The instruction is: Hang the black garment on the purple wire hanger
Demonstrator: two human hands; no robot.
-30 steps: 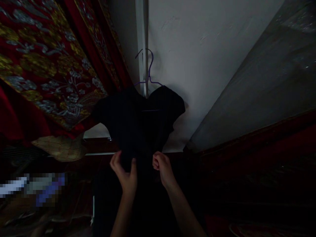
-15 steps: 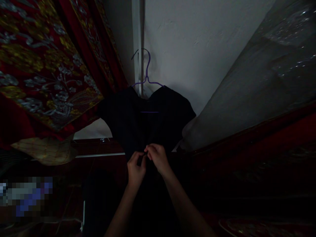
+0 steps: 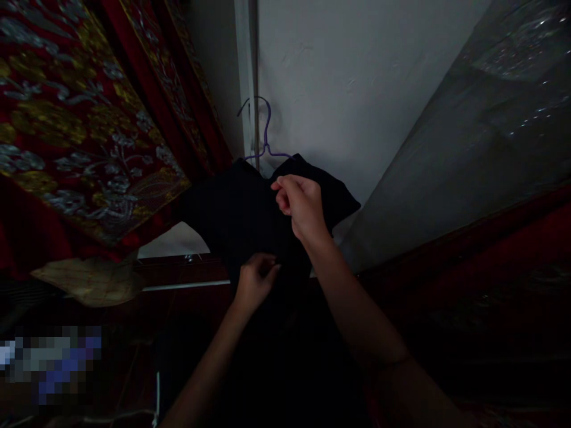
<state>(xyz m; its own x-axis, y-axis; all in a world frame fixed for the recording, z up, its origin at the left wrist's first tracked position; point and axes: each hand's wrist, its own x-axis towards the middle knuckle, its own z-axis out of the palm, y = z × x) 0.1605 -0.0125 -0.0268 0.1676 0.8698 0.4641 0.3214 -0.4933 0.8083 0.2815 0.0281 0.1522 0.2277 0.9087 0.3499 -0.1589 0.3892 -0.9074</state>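
A black short-sleeved garment [image 3: 236,208] hangs on a purple clothes hanger [image 3: 268,122], its hook over a pale upright edge. Low on the garment's front, my left hand [image 3: 255,284] is curled with thumb and forefinger almost together, pinching the dark cloth. Higher up, beside the neckline, is my right hand [image 3: 303,205], its fingers folded and thumb pressed against the forefinger. Whatever may be between the right fingertips is too small and dark to make out. The garment's lower part fades into shadow.
Red cloth embroidered in gold and silver [image 3: 84,113] hangs at the left. Below it lies a pale checked cloth [image 3: 89,282]. A pale wall [image 3: 357,77] stands behind the hanger, and a clear plastic cover [image 3: 491,107] slopes along the right.
My right hand has left my left hand's side and risen to the neckline. The left hand has shifted slightly right and up. The hanger's crossbar no longer shows at the neck opening.
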